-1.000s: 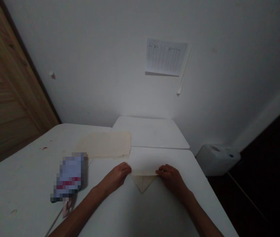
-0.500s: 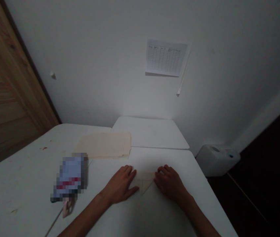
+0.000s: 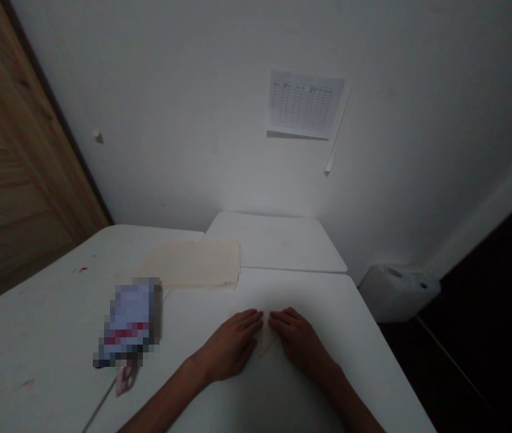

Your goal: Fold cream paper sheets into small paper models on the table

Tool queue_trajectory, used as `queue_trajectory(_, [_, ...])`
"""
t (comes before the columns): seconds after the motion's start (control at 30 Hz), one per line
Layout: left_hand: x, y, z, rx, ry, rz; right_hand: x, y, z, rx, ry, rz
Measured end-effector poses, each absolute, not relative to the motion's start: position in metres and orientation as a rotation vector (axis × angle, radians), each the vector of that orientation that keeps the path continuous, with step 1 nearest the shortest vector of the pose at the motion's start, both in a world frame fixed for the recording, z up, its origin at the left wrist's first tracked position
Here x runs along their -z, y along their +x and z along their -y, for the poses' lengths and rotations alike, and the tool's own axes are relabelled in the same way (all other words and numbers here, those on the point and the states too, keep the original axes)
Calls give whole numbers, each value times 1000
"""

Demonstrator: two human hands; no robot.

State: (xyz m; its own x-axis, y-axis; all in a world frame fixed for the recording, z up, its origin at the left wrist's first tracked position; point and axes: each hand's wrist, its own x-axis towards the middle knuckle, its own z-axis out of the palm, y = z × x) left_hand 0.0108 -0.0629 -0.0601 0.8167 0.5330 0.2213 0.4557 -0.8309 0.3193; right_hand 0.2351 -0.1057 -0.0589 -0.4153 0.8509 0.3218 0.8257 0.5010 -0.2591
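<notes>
A small piece of cream folded paper (image 3: 265, 341), its pointed tip towards me, lies on the white table between my hands. My left hand (image 3: 234, 343) rests over its left side, fingers stretched out and lying together, fingertips near the upper middle. From the other side, my right hand (image 3: 298, 338) covers the right part with its fingers laid flat in the same way. The fingertips of both hands are close, a narrow gap apart. Most of the paper is hidden under the fingers; only a middle strip and the lower tip show.
Cream paper sheets (image 3: 197, 263) lie at the back left. Nearer stands a blurred blue-and-white item (image 3: 130, 316), with a pinkish object (image 3: 125, 377) below it. A printed sheet (image 3: 304, 105) hangs on the wall. A white container (image 3: 395, 294) sits beyond the table's right edge.
Both hands have moved inward over the folded paper, fingertips now nearly meeting. My right hand's fingers, curled before, are now straighter, and less of the paper shows.
</notes>
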Motion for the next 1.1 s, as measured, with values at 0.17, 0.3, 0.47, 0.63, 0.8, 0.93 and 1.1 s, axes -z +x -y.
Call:
queue_trajectory(0.17, [62,12,65,-486,2711,-794,57,231,105,-101,-1416,2436])
queue_trajectory(0.3, [66,13,67,-532,2715,-844,57,226,105,-38,-1491,2488])
queue_trajectory(0.47, [71,3,72,-574,2769,-950,57,227,114,32,-1575,2452])
queue_trajectory(0.63, [70,-12,80,-613,2825,-1139,60,246,126,83,-1694,2410])
queue_trajectory(0.8, [70,-18,85,-601,2880,-1234,62,257,131,165,-1739,2377])
queue_trajectory(0.93, [71,-14,81,-618,2879,-1273,59,253,127,188,-1739,2324])
queue_trajectory(1.1, [69,-6,65,-745,2786,-1284,56,245,110,193,-1791,2225])
